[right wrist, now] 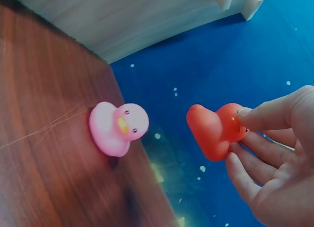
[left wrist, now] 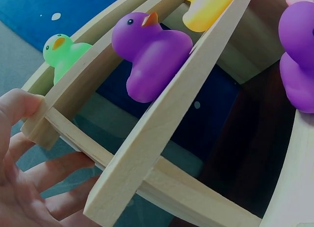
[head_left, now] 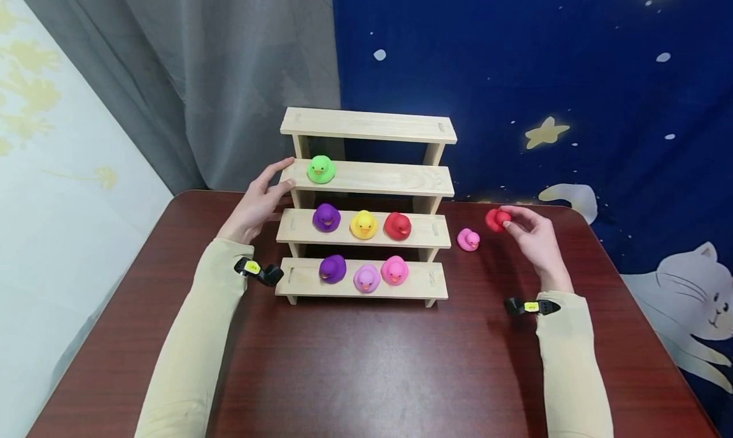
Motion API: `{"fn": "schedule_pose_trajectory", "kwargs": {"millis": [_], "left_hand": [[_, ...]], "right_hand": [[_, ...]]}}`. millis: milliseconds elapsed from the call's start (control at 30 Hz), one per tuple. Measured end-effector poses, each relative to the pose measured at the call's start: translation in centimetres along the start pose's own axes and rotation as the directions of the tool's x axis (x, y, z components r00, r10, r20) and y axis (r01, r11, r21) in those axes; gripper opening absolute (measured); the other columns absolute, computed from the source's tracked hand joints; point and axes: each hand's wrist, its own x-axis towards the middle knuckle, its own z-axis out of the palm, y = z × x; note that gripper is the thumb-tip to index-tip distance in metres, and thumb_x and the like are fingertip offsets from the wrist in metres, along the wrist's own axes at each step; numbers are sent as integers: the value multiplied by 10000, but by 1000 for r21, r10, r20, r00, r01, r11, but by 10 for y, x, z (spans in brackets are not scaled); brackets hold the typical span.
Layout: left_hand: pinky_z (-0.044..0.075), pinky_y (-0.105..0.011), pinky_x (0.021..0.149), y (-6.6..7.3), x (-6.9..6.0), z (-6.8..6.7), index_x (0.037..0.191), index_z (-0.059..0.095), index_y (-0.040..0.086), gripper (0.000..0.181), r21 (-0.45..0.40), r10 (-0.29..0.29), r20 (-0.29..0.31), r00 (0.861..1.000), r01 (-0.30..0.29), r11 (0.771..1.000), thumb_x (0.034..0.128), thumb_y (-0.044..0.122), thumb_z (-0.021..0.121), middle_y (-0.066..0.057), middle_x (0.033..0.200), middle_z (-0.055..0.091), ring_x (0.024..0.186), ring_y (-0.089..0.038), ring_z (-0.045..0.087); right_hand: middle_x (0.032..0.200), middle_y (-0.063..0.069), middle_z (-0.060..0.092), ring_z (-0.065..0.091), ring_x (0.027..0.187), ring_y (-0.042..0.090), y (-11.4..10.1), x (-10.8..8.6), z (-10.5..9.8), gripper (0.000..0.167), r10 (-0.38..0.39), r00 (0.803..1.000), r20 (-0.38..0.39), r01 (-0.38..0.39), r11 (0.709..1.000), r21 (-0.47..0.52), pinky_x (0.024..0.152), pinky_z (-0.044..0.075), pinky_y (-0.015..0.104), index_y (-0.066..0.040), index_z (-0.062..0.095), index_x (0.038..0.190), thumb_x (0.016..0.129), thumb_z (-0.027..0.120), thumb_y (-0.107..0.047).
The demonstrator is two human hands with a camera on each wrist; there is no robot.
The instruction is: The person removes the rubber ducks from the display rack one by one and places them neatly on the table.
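My left hand (head_left: 256,204) grips the left end of a wooden tiered stand (head_left: 395,178) at the second board from the top, thumb and fingers about its edge. Near those fingers a green rubber duck (head_left: 321,170) sits on that board. To the right of the stand, my right hand (head_left: 537,244) pinches a red rubber duck (right wrist: 210,131) between thumb and fingertips, lifted above the table. Beside it a small pink duck (head_left: 468,240) stands on the table. In the right wrist view the held duck is tilted, its head partly covered by fingers.
Purple (head_left: 326,218), yellow (head_left: 363,225) and red (head_left: 397,226) ducks line the third board down. The bottom board bears purple (head_left: 333,268), lilac (head_left: 366,278) and pink (head_left: 395,270) ducks. A grey curtain (head_left: 258,56) and blue starry cloth (head_left: 487,75) hang behind the dark table (head_left: 366,374).
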Motion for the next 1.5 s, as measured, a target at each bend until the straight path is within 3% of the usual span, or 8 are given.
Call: {"fn": "schedule_pose_trajectory", "kwargs": {"millis": [267, 533, 833, 1067, 1333, 1500], "left_hand": [[366, -646, 949, 0, 0, 0, 1493, 345, 333, 520, 6, 0, -1, 1000, 0, 1000, 1009, 282, 528, -154, 1505, 322, 1286, -374, 421], [357, -649, 955, 0, 0, 1, 1495, 343, 332, 521, 12, -3, -1, 1000, 3, 1000, 1010, 280, 526, -152, 1506, 317, 1290, -365, 420], [360, -646, 955, 0, 0, 1, 1489, 356, 334, 515, 10, -1, -12, 1000, 1, 1000, 1009, 272, 529, -143, 1509, 310, 1297, -354, 413], [356, -652, 954, 1, -1, 2, 1486, 359, 336, 509, 4, 0, -13, 1000, 0, 1000, 1011, 265, 525, -147, 1505, 318, 1295, -358, 415], [343, -658, 956, 2, -2, 2, 1506, 330, 323, 525, -2, 6, -2, 1000, -6, 1000, 1016, 266, 508, -201, 1494, 332, 1304, -385, 404], [366, -653, 940, 1, -1, 3, 1492, 353, 320, 510, -2, 12, -12, 1000, -12, 1000, 1013, 260, 517, -186, 1477, 365, 1286, -369, 431]], "right_hand": [[1224, 282, 553, 564, 997, 9, 13, -3, 7, 329, 43, 999, 11, -42, 999, -29, 865, 420, 99, 118, 556, 1255, 938, 580, 33], [1205, 345, 542, 568, 959, 14, 27, -5, 10, 324, 67, 998, 14, -67, 998, 9, 823, 428, 89, 149, 548, 1246, 935, 557, 59], [1225, 309, 563, 567, 1003, 79, 44, -9, 14, 325, 124, 992, 13, -124, 992, -17, 814, 414, 84, 132, 549, 1259, 946, 547, 44], [1245, 296, 556, 560, 1115, 240, 54, -10, 14, 333, 145, 989, 9, -145, 989, -29, 829, 402, 79, 118, 546, 1269, 944, 550, 48], [1272, 287, 531, 563, 1094, 125, 59, -10, 15, 342, 144, 990, -5, -144, 989, -21, 849, 410, 92, 100, 538, 1277, 942, 564, 39], [1290, 272, 528, 547, 1147, 216, 53, -8, 14, 353, 137, 990, -22, -137, 990, -17, 849, 406, 89, 87, 540, 1286, 936, 562, 46]]}}
